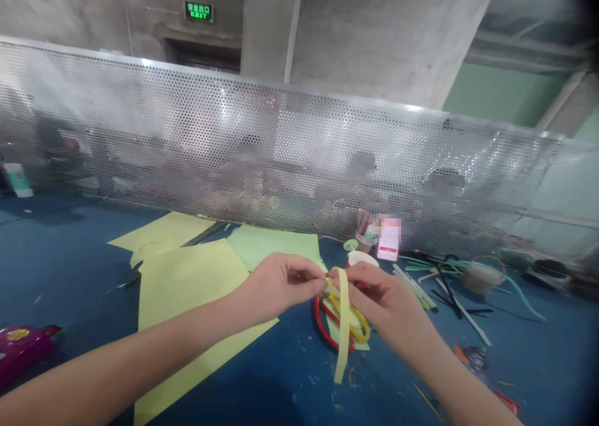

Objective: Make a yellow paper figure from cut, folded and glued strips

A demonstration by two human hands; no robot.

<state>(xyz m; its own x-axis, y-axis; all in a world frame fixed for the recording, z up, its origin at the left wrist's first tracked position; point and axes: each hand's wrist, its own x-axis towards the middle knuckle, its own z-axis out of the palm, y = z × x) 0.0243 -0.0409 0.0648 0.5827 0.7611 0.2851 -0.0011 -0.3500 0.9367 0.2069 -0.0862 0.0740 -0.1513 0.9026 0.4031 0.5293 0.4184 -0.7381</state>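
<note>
My left hand [292, 285] and my right hand [374, 289] meet near the centre, fingertips pinched on a narrow yellow paper strip [344, 326]. One long end of the strip hangs down below the fingers; the part between the fingertips is small and partly hidden. Beneath the hands lie a red loop [321, 326] and a yellow loop [364, 329], which look like scissor handles. Left of them, yellow paper sheets [187, 301] spread over the blue table, with a pale green sheet [281, 242] behind.
A magenta tool [25, 351] lies at the left edge. A lit phone [389, 239] leans by a cup of items [366, 236]. Green, black and white strips [461, 307] and a small basket [482, 276] are at right. A perforated metal screen [299, 145] runs behind the table.
</note>
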